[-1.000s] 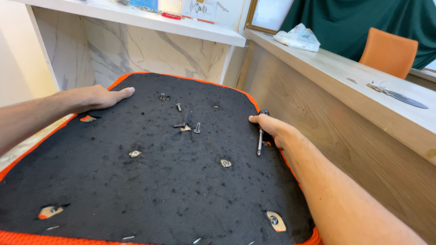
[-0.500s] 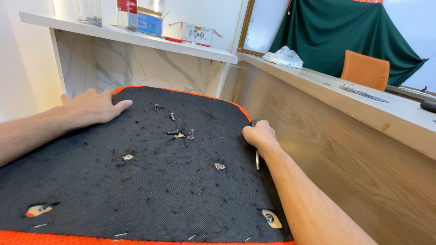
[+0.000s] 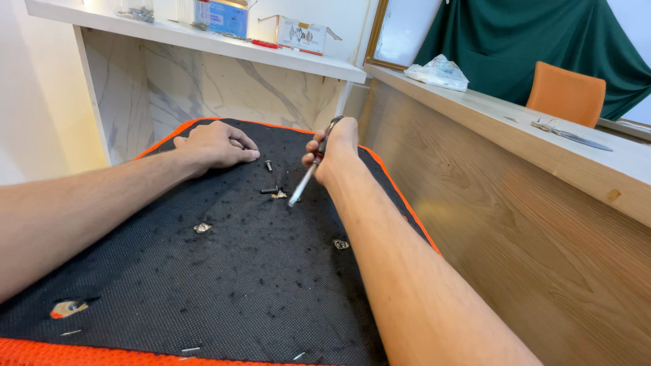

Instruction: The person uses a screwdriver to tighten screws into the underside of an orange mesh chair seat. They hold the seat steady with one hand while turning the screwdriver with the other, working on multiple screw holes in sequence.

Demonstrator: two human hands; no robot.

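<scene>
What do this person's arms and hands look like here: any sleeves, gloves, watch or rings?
Both forearms are bare up to the frame edge, with no sleeves in view. The left hand and right hand wear no gloves. No watch, bracelet or ring shows on either wrist or on the visible fingers.

Bright, even light; sharp focus

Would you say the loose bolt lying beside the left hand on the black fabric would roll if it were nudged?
Probably only a little. The bolt looks round-shanked, so it could roll, likely curving around its wider head. The black fabric seems coarse and rough, which should stop it quickly. Being small and metal, it is probably stiff and dense.
</scene>
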